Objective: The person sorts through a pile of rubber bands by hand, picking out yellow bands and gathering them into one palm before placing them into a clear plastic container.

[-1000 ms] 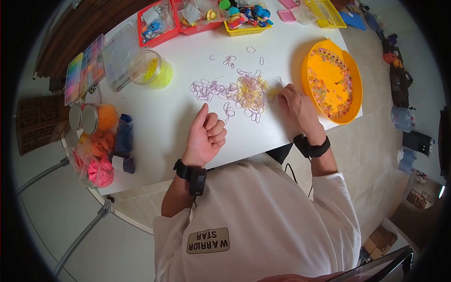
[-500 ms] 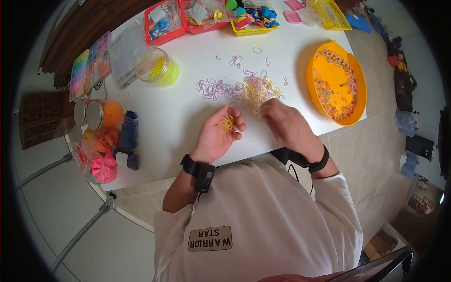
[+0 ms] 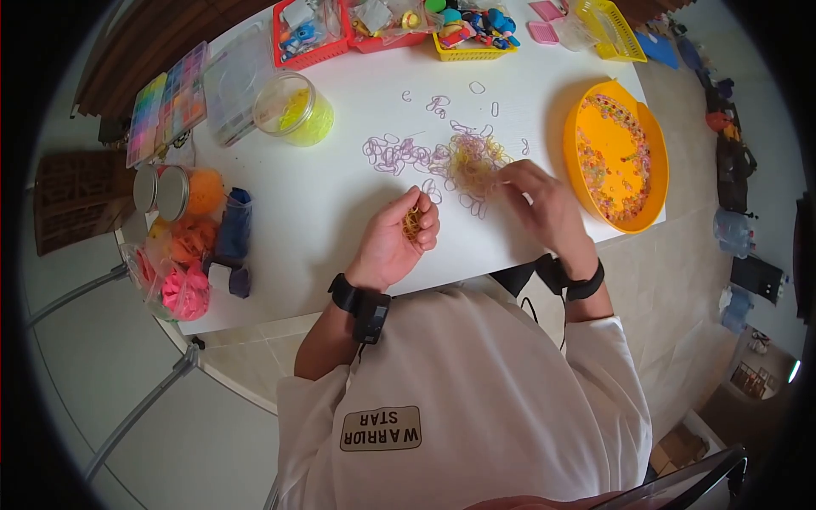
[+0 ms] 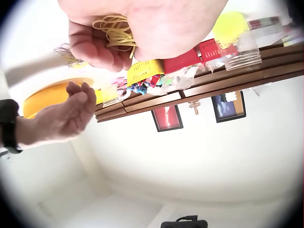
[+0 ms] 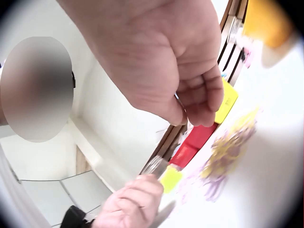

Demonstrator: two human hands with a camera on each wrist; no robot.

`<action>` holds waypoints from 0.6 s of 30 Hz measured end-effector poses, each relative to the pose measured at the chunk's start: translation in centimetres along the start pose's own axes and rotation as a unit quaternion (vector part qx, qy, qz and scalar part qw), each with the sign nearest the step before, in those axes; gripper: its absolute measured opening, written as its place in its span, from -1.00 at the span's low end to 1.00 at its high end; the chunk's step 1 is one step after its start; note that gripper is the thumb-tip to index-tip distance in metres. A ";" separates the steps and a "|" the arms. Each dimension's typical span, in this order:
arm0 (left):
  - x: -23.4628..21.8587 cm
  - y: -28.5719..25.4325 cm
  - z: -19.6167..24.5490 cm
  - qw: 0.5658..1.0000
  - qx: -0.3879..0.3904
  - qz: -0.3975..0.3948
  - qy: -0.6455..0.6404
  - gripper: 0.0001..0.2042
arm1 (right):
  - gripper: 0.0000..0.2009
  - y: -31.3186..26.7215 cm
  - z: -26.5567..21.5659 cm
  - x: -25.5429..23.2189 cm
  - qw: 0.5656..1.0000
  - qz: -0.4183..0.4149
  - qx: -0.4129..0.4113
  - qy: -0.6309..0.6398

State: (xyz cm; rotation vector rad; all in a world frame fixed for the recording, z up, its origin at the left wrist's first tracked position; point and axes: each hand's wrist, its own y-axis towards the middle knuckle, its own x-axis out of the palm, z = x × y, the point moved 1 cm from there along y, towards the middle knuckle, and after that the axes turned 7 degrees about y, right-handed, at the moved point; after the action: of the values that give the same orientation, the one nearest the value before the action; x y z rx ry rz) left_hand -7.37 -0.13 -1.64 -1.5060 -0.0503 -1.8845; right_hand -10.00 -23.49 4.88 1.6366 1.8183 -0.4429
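A bunch of yellow rubber bands (image 4: 116, 34) lies in my left hand (image 3: 387, 242), whose curled fingers hold it against the palm. Beside that hand, a tangled pile of purple and yellow rubber bands (image 3: 476, 166) spreads on the white table, with mostly purple ones trailing left. My right hand (image 3: 548, 212) is at the pile's right edge, palm down. In the right wrist view its fingers (image 5: 202, 114) bend loosely, the thumb close to the fingertips, and nothing shows between them.
An orange tray (image 3: 612, 191) of small beads stands right of the pile. To the left are a jar (image 3: 310, 119) of neon-yellow bands and bead cases (image 3: 183, 89). Red baskets (image 3: 310, 55) and a yellow basket (image 3: 476, 54) line the back. Bags of coloured material (image 3: 185, 289) sit at the left edge.
My right hand came from the pile's right side towards the left hand, then moved back up to the pile. The left fingers loosened, showing the yellow bands, and have curled in again.
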 end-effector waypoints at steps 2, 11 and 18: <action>0.0 -0.3 0.2 1.000 0.010 0.007 0.011 -0.77 | -0.88 -0.6 1.9 -0.9 0.996 0.009 0.049 -0.068; 1.7 -0.8 0.8 0.992 0.035 0.103 0.060 -0.81 | -0.86 -1.6 3.0 0.6 0.995 -0.062 0.043 -0.068; 1.3 -1.1 1.0 0.995 0.017 0.071 0.061 -0.82 | -0.90 -1.3 3.1 1.8 0.993 -0.055 0.018 -0.100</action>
State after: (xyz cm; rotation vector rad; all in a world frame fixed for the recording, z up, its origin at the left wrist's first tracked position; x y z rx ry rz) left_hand -7.17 0.48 0.19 -1.3329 0.0796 -1.8485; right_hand -10.59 -24.36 1.20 1.4632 1.7632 -0.6672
